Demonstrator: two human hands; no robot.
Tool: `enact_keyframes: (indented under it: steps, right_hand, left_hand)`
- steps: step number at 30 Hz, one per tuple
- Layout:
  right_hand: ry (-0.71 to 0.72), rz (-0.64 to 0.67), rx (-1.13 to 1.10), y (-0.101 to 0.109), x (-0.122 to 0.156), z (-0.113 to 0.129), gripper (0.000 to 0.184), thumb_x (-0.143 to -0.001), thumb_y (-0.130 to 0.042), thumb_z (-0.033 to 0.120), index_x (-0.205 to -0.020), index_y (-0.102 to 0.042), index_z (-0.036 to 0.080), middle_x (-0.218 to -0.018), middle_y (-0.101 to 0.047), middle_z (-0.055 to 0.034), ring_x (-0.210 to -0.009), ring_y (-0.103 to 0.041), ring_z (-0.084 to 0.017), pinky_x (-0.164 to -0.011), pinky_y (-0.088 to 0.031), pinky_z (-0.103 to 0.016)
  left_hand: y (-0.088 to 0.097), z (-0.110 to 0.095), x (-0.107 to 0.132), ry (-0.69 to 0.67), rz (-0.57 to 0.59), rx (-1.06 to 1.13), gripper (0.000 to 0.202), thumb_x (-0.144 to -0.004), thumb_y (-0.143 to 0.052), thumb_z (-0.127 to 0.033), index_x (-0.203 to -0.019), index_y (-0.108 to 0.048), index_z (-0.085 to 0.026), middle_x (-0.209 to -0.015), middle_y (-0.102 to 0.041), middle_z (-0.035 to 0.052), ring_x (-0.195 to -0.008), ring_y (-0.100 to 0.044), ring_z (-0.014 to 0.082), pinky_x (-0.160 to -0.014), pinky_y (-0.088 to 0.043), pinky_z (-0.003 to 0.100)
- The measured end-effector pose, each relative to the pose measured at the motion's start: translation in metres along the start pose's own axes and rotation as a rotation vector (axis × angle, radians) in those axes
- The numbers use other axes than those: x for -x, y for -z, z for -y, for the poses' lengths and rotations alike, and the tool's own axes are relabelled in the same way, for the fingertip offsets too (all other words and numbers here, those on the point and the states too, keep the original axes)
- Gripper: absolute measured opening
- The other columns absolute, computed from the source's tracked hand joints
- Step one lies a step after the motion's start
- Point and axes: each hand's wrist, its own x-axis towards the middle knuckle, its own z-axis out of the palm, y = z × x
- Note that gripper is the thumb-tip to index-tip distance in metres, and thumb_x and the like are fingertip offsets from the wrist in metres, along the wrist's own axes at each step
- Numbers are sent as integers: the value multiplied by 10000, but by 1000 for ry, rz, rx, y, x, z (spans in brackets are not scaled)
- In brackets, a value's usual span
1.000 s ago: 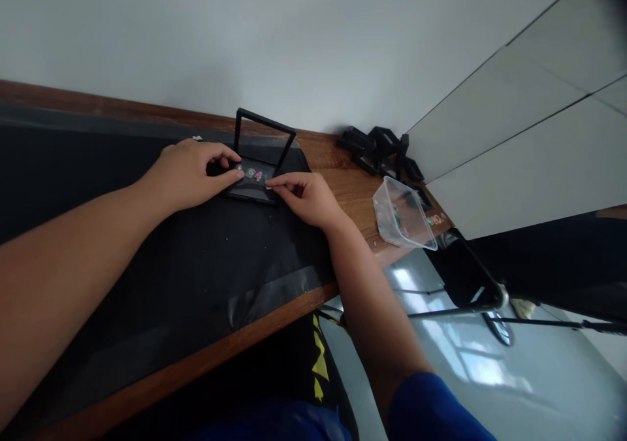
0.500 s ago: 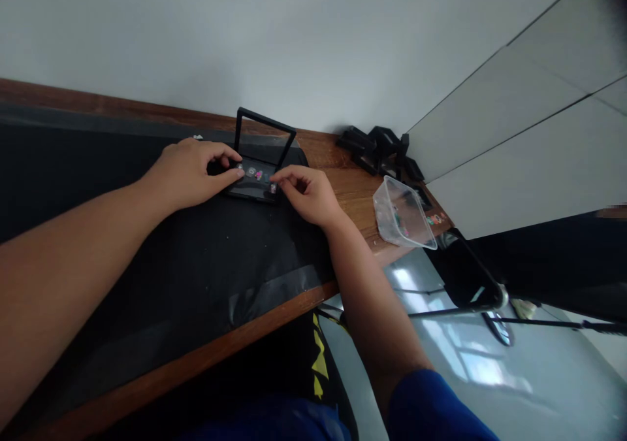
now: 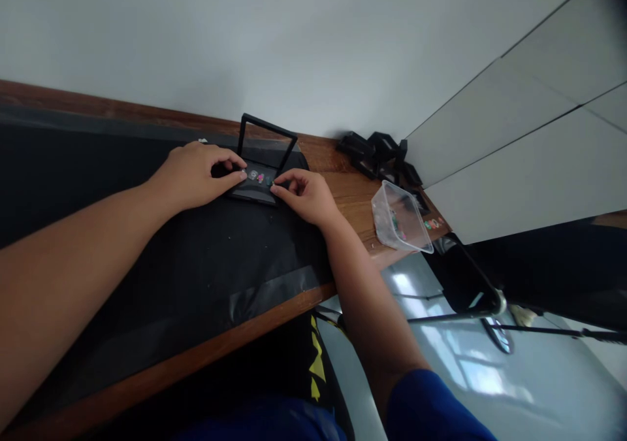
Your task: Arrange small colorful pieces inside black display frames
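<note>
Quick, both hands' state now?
Left hand: curled at left side of black frame; grip unclear.
Right hand: fingertips nearly closed at its right side; hold can't be told.

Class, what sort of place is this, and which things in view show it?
Probably an indoor work area: a wooden table partly covered with a black sheet, an open black case on it, and a clear plastic tub nearby.

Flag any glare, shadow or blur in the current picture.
Head view: bright glare on the floor; faint shadow on the wall near the open black frame; small pieces inside it too soft to make out; top-right corner darkened.
</note>
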Motion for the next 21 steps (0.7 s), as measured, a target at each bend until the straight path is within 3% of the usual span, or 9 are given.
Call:
enact_keyframes:
  steps: [3, 9, 16, 19, 21]
  right_hand:
    - [-44, -19, 29, -2, -3, 0, 226, -960, -888, 394, -1066, -856, 197, -681, -601, 72, -624, -491, -115, -627, -351, -290]
    - [-91, -30, 90, -4, -6, 5, 246, -978, -885, 412, -1098, -860, 198, -721, -634, 59, -649, -508, -116, -626, -337, -284]
    - [-105, -40, 78, -6, -3, 9, 271, -986, -875, 396, -1160, -848, 190, -733, -641, 64, -667, -533, -116, -653, -367, -276]
    - [-61, -88, 29, 6, 9, 15, 304, -967, -874, 392, -1178, -844, 175, -740, -649, 58, -667, -535, -116, -671, -399, -276]
    - [-13, -142, 28, 29, 27, 22, 329, -955, -858, 421, -1169, -851, 172, -776, -680, 34, -675, -541, -121, -679, -417, -282]
  left_hand:
    - [-1, 1, 0, -13, -20, 16, 491, -941, -642, -673, -1218, -879, -343, -1163, -854, 83, -1165, -734, 390, -1142, -517, 562]
    - [1, -3, 1, -15, 17, -38, 585, -996, -575, -628, -1310, -869, -233, -1197, -846, 124, -1173, -710, 385, -1150, -510, 581]
    - [-4, 7, 0, -68, 2, -73, 607, -1046, -553, -618, -1376, -883, -229, -1292, -847, 118, -1211, -706, 383, -1103, -526, 556]
    - [-7, 11, -1, -89, -9, -83, 611, -1063, -542, -618, -1383, -889, -231, -1281, -853, 109, -1200, -705, 382, -1124, -526, 566]
    - [-8, 12, -2, -80, -4, -79, 587, -1056, -550, -622, -1373, -893, -267, -1273, -861, 109, -1199, -714, 387, -1131, -530, 572]
